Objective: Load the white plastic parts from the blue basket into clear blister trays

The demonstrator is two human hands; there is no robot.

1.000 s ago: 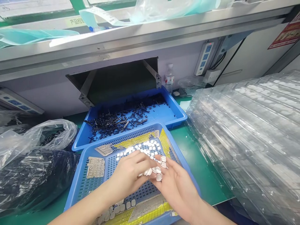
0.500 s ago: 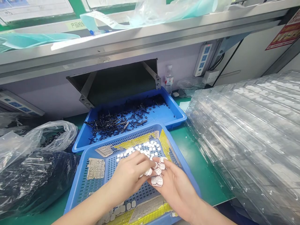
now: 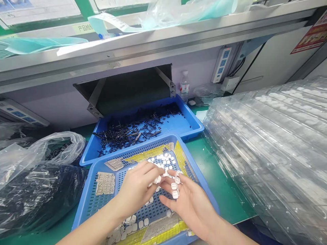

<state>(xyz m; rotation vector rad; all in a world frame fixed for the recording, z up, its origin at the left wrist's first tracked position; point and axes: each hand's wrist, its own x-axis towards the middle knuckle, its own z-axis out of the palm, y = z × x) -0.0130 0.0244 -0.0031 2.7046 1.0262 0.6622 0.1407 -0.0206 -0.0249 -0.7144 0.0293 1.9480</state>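
Observation:
Above the blue perforated basket, my left hand is closed, with small white rounded-square plastic pieces pinched at its fingertips. My right hand is turned palm up beside it, fingers loosely bent, holding several similar white pieces along its fingers. Some of these appear joined by thin white strips. The fingertips of both hands almost meet. Loose white pieces lie at the basket's far side, and others lie near my left forearm. My hands hide part of the basket floor.
Behind the basket, a blue tray holds black plastic bits, under a dark chute opening. Stacked clear plastic trays stand at right. A black bag sits at left. A bottle is near the wall.
My left hand has shifted slightly left, away from my right palm. My right fingers have spread a little, and the white pieces on them have shifted. White pieces now show on the basket floor below.

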